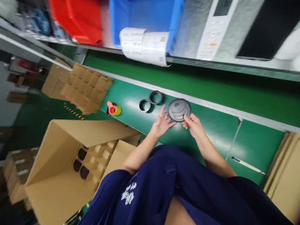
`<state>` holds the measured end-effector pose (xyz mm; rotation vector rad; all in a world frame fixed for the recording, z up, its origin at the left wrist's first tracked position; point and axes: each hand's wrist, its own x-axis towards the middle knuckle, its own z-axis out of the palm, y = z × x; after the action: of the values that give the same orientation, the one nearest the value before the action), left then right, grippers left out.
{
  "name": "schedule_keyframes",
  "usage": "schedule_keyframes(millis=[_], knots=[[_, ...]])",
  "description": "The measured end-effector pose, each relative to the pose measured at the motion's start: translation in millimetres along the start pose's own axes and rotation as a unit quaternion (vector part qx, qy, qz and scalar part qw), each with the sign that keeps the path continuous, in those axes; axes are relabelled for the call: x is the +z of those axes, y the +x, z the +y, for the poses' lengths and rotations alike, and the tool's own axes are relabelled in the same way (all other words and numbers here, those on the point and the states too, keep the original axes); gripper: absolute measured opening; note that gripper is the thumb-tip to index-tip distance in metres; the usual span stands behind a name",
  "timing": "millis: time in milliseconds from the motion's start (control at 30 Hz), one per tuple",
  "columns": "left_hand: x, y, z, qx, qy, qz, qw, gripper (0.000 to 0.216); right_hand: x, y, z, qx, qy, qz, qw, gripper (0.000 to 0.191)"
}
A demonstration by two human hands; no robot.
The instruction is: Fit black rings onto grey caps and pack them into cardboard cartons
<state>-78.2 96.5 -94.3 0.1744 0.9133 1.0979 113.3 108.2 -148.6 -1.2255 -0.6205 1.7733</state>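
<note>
A round dark-grey plastic cover (179, 110) with curved ridges is held up in front of me. My right hand (192, 125) pinches its lower right edge, thumb on top. On the cover's left, my left hand (161, 124) is open with its fingers spread, close to the rim; whether a fingertip touches it I cannot tell. Another grey piece (172, 124) shows partly below the cover, mostly hidden by it and my left fingers. Beyond my left hand, two black rings (156, 97) lie side by side on the green bench (211, 125).
At left stands an open carton (63, 168) with dividers and several dark round parts. Cardboard dividers (86, 87) and a red-yellow tape roll (114, 110) sit beyond it. A cutter knife (248, 165) lies at right. The shelf above bears red (77, 20) and blue bins (145, 15).
</note>
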Motion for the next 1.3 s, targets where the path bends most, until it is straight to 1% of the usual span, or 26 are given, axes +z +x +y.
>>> schedule_keyframes(millis=[67,100,167,200,233,267,300,333,367,400,433,467,500,533,567,600,667,733,767,833,933,1067,1200,1300], knots=[[9,-7,4,0.031,-0.039,-0.059,0.997,0.06,36,-32,8,0.01,-0.017,-0.063,0.998,0.051],[10,-13,7,0.047,-0.055,-0.073,0.995,0.063,48,-44,10,0.011,-0.034,-0.092,0.995,0.05],[11,-31,12,0.07,-0.079,-0.077,0.991,0.065,59,-57,10,-0.008,-0.089,-0.126,0.988,0.05],[9,-41,14,0.076,-0.084,-0.071,0.991,0.065,60,-61,8,-0.036,-0.129,-0.122,0.983,0.05],[7,-50,15,0.08,-0.085,-0.064,0.991,0.065,60,-62,5,-0.08,-0.172,-0.101,0.977,0.05],[5,-60,15,0.083,-0.084,-0.06,0.991,0.064,58,-63,0,-0.139,-0.215,-0.071,0.964,0.049],[3,-68,14,0.084,-0.082,-0.057,0.991,0.064,56,-64,-5,-0.209,-0.257,-0.042,0.943,0.048],[1,-76,13,0.085,-0.081,-0.058,0.991,0.065,56,-65,-11,-0.279,-0.297,-0.027,0.913,0.047],[0,-83,12,0.087,-0.082,-0.061,0.991,0.066,56,-66,-16,-0.341,-0.333,-0.03,0.878,0.047],[-1,-89,10,0.09,-0.087,-0.066,0.99,0.068,57,-68,-20,-0.392,-0.366,-0.048,0.842,0.048],[-2,-94,8,0.094,-0.094,-0.072,0.989,0.07,59,-71,-22,-0.429,-0.396,-0.072,0.808,0.049],[-3,-98,7,0.097,-0.103,-0.077,0.987,0.071,61,-74,-23,-0.452,-0.421,-0.093,0.781,0.049],[-3,-102,5,0.096,-0.113,-0.081,0.986,0.073,64,-77,-23,-0.462,-0.437,-0.11,0.764,0.049],[-3,-105,4,0.094,-0.122,-0.082,0.985,0.074,66,-81,-22,-0.462,-0.445,-0.127,0.757,0.049],[-2,-108,4,0.091,-0.13,-0.082,0.984,0.074,67,-84,-21,-0.453,-0.443,-0.145,0.76,0.05],[-2,-110,4,0.088,-0.137,-0.082,0.983,0.076,68,-87,-20,-0.437,-0.428,-0.163,0.774,0.051],[0,-115,6,0.077,-0.145,-0.091,0.982,0.082,67,-91,-17,-0.395,-0.364,-0.178,0.825,0.053],[1,-119,7,0.065,-0.146,-0.113,0.981,0.088,65,-94,-16,-0.349,-0.276,-0.159,0.881,0.052],[1,-122,8,0.058,-0.146,-0.123,0.98,0.088,64,-95,-16,-0.326,-0.24,-0.146,0.903,0.05],[1,-127,6,0.048,-0.145,-0.137,0.979,0.084,61,-99,-16,-0.29,-0.2,-0.137,0.926,0.047],[0,-134,1,0.039,-0.142,-0.141,0.979,0.077,56,-105,-16,-0.277,-0.194,-0.143,0.93,0.046],[1,-135,-7,0.013,-0.129,-0.142,0.981,0.078,49,-111,-14,-0.308,-0.208,-0.138,0.918,0.044],[3,-134,-13,0.017,-0.127,-0.136,0.982,0.082,45,-113,-16,-0.346,-0.276,-0.132,0.887,0.047],[7,-134,-15,0.022,-0.123,-0.141,0.982,0.083,44,-119,-23,-0.376,-0.335,-0.129,0.855,0.053]])
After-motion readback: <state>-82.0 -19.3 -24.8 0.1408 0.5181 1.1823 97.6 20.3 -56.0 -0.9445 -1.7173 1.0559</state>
